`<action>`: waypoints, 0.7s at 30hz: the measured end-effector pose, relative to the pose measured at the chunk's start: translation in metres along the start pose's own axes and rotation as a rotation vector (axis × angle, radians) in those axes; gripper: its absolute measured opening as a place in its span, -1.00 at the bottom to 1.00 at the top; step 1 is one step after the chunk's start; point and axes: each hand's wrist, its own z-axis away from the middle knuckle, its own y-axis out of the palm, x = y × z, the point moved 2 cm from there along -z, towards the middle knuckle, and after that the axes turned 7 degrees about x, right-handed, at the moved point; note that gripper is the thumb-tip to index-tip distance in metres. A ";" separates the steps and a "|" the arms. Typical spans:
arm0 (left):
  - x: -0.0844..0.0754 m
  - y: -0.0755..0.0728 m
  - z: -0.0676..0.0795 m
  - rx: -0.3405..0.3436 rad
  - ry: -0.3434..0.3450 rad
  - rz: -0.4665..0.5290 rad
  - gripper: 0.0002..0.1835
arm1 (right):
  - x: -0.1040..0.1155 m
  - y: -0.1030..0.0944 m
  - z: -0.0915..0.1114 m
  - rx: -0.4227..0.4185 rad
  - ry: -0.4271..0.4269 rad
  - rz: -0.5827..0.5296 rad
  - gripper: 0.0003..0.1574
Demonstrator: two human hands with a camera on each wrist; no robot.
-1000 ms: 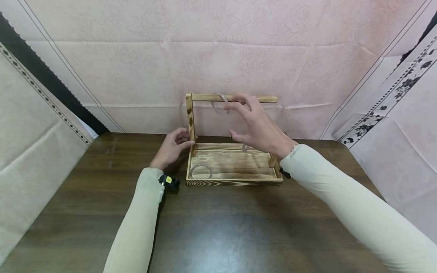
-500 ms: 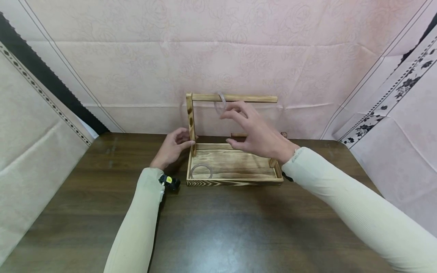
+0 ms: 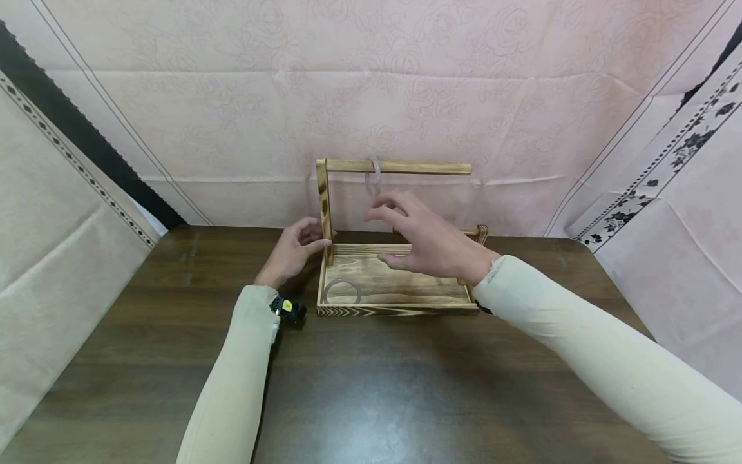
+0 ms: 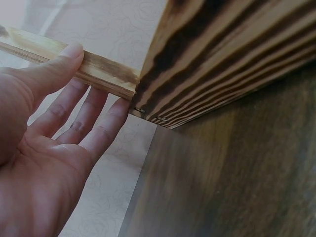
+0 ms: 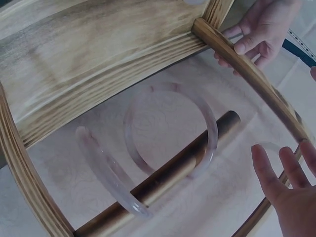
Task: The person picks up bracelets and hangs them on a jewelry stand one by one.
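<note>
My left hand (image 3: 292, 252) pinches the tall post (image 3: 324, 200) of a wooden bangle stand between thumb and fingers, close to the tray. From that post's top an upper bar (image 3: 428, 168) runs right, with a translucent bangle (image 3: 377, 173) hanging on it. Just below this bangle is my right hand (image 3: 428, 240), fingers loosely bent and apart, holding nothing. Two pale bangles hang on the lower bar (image 5: 163, 177) in the right wrist view: one rounder bangle (image 5: 212, 123) and one seen more edge-on. Another bangle (image 3: 342, 292) lies flat in the tray (image 3: 400, 310).
The stand is on a dark brown wooden table (image 3: 371, 386). Behind it hangs a pale pink patterned cloth (image 3: 371, 103), with more cloth at both sides. A shorter post (image 3: 482, 234) rises at the tray's right end.
My right hand has come away from the bangle on the upper bar and moved down. That bangle has swung from tilted to hanging nearly straight. My left hand has stayed on the post.
</note>
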 end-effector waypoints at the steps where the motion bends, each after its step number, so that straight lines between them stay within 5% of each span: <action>1: 0.000 0.000 0.000 0.000 0.000 -0.001 -0.68 | 0.000 0.001 0.000 0.014 0.004 0.000 -0.24; 11: -0.001 0.000 0.001 -0.003 -0.008 -0.008 -0.66 | 0.005 0.011 -0.005 0.134 0.013 0.016 -0.30; 21: 0.001 -0.001 0.000 0.000 -0.010 -0.006 -0.65 | 0.011 0.021 -0.013 0.163 -0.039 0.003 -0.33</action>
